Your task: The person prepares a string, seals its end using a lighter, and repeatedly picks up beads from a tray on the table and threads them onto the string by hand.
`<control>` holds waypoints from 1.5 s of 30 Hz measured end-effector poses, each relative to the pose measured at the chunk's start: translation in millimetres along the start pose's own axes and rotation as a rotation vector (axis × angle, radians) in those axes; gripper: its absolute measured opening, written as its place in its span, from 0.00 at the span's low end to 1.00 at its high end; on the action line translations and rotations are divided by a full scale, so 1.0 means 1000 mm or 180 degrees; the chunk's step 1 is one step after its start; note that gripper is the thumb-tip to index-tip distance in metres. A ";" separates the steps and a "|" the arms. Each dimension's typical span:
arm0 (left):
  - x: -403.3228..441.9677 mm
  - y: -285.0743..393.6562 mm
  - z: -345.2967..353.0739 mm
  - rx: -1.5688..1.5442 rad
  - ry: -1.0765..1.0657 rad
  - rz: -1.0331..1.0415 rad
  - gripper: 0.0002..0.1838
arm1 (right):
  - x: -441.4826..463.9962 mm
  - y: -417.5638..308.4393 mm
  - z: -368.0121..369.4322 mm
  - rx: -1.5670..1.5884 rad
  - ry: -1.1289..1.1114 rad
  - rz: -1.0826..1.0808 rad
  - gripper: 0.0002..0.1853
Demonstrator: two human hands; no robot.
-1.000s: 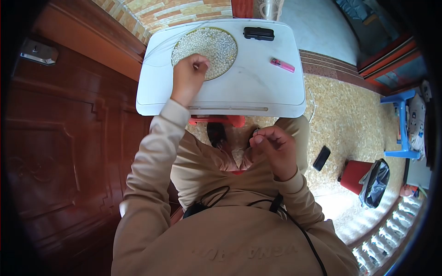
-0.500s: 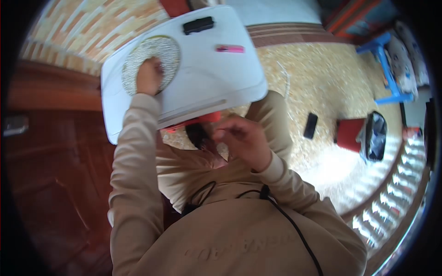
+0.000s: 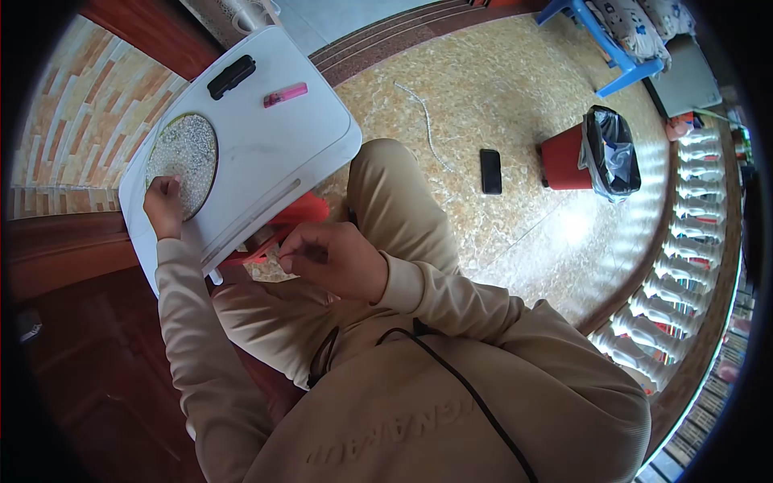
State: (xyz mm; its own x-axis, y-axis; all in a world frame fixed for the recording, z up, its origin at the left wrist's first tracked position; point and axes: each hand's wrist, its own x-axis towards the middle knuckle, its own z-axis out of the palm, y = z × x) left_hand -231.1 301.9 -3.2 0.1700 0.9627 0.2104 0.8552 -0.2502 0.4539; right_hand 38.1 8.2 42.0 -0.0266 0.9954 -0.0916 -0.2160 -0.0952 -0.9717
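Observation:
A round tray (image 3: pixel 196 149) with a gold rim, filled with small pearly beads, lies at the left of the white folding table (image 3: pixel 266 153). My left hand (image 3: pixel 165 206) is over the lower left part of the tray, fingers curled and pinched together; whatever is between its fingertips is too small to make out. My right hand (image 3: pixel 334 259) is in front of the table edge above my lap, thumb and forefinger pinched, and what they hold cannot be made out. A black case (image 3: pixel 232 76) and a pink lighter-like object (image 3: pixel 285 95) rest on the table beyond the tray.
Under the table is a red stool (image 3: pixel 298 212). On the floor to the right are a white cord (image 3: pixel 426 121), a black phone (image 3: pixel 490 171) and a red bin (image 3: pixel 564 158) with a black liner. A blue stool (image 3: pixel 604 44) stands farther back, and a white balustrade (image 3: pixel 664 298) curves along the right.
The view has swung to the right, so the table now appears tilted and farther left. My left hand remains at the bead tray, now nearer its lower left edge. My right hand stays pinched.

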 end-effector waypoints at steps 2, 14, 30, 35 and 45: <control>-0.011 0.015 -0.011 -0.0710 0.0004 -0.0236 0.06 | -0.003 -0.002 -0.001 0.0061 0.0014 -0.0005 0.04; -0.189 0.135 -0.040 -0.4097 -0.0422 -0.1179 0.08 | 0.000 -0.015 0.006 0.0322 0.0009 0.0273 0.04; -0.229 0.157 -0.045 -0.5510 -0.1000 -0.1319 0.09 | -0.003 -0.047 0.026 -0.0413 -0.0131 0.0653 0.04; -0.227 0.157 -0.043 -0.5739 -0.1105 -0.1164 0.08 | -0.002 -0.049 0.025 -0.0358 -0.0076 0.0664 0.03; -0.230 0.157 -0.039 -0.5947 -0.0970 -0.1153 0.09 | -0.002 -0.043 0.026 -0.0332 0.0036 0.0580 0.03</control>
State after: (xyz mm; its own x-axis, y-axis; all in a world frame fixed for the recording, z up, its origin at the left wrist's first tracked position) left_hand -154.8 37.7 53.1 0.3753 0.9172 -0.1339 -0.6297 0.3584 0.6892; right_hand 22.6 10.0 89.9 -0.0449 0.9618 -0.2699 -0.1065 -0.2732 -0.9560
